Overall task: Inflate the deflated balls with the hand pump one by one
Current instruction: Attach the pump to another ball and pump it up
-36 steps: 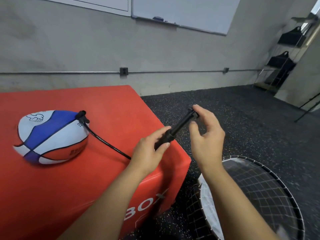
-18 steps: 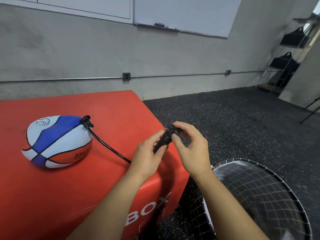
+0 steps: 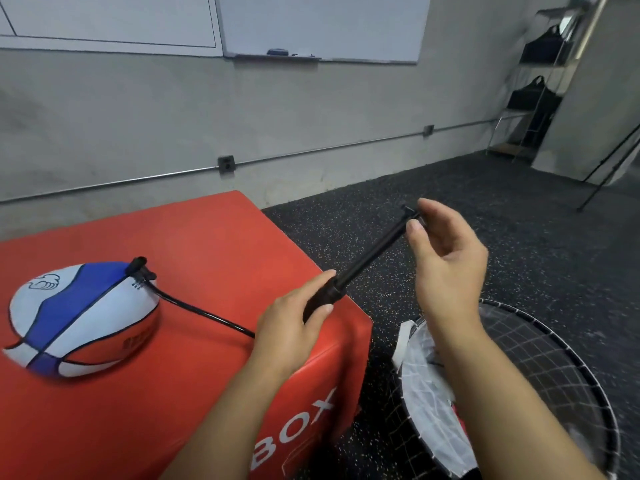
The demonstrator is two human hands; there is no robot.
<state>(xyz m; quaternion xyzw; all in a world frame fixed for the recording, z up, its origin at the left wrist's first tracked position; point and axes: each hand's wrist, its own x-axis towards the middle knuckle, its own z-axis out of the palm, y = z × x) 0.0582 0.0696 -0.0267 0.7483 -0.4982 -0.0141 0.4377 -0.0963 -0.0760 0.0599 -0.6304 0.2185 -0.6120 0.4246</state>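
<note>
A partly flat white, blue and orange ball [image 3: 79, 317] lies on the red box [image 3: 214, 244] at the left. A black hose [image 3: 194, 308] runs from the valve fitting on top of the ball to a black hand pump [image 3: 360, 266]. My left hand [image 3: 294, 320] grips the pump's barrel over the box's right corner. My right hand [image 3: 446, 261] pinches the pump's handle at the upper right, with the rod pulled far out.
A black wire-mesh basket [image 3: 540, 372] with white plastic inside stands on the speckled floor, right of the box and under my right forearm. A grey wall with whiteboards is behind. A metal shelf with dark bags [image 3: 536, 95] stands at the far right.
My right hand has pulled the handle up and to the right, so the pump went from fully pushed in to extended. My left hand stayed on the barrel.
</note>
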